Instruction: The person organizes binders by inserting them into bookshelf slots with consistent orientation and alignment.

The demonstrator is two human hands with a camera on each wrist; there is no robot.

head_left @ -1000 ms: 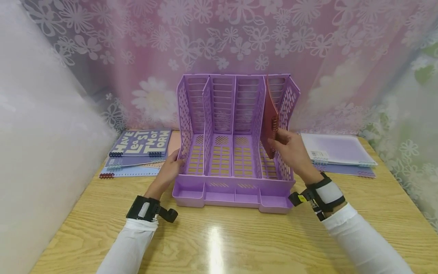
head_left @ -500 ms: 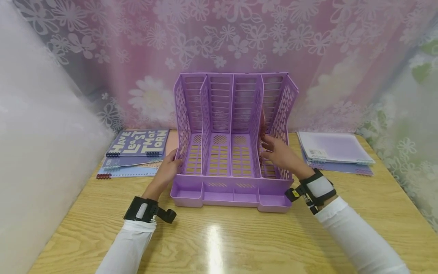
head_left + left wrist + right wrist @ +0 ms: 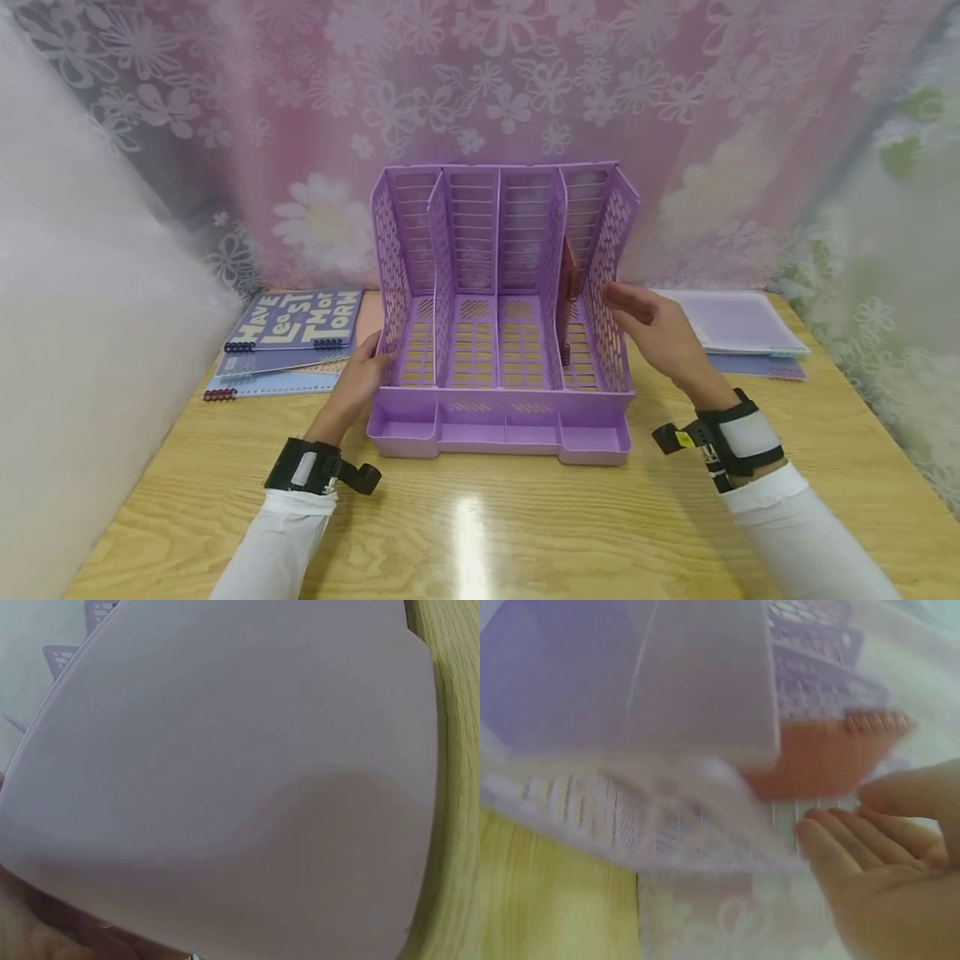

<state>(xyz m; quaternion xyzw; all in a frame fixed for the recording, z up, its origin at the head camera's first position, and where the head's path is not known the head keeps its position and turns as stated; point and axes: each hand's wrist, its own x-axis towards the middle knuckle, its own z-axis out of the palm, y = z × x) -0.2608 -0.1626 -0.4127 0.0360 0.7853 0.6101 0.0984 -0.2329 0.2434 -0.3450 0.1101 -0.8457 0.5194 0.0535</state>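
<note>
A purple desk file organizer [image 3: 498,404] with slatted dividers stands upright on the table. In its rightmost compartment a reddish-brown spiral notebook [image 3: 566,292] stands on edge along the divider; the right wrist view shows the same notebook [image 3: 817,761], blurred. My left hand [image 3: 354,385] holds the front edge of the organizer's left wall; part of the fingers is hidden behind it. That side of the organizer [image 3: 247,750] fills the left wrist view. My right hand [image 3: 667,337], fingers extended and holding nothing, is just outside the right wall, apart from the notebook.
Several notebooks [image 3: 296,321] lie stacked left of the organizer, a dark blue lettered one on top. At the right lies another stack, topped by a pale purple notebook [image 3: 738,321]. A flowered curtain [image 3: 510,75] hangs behind the wooden table [image 3: 420,533].
My right hand pushed the reddish-brown notebook deeper and lower into the rightmost compartment, let go, and moved out to the right. My left hand stays on the organizer's left wall.
</note>
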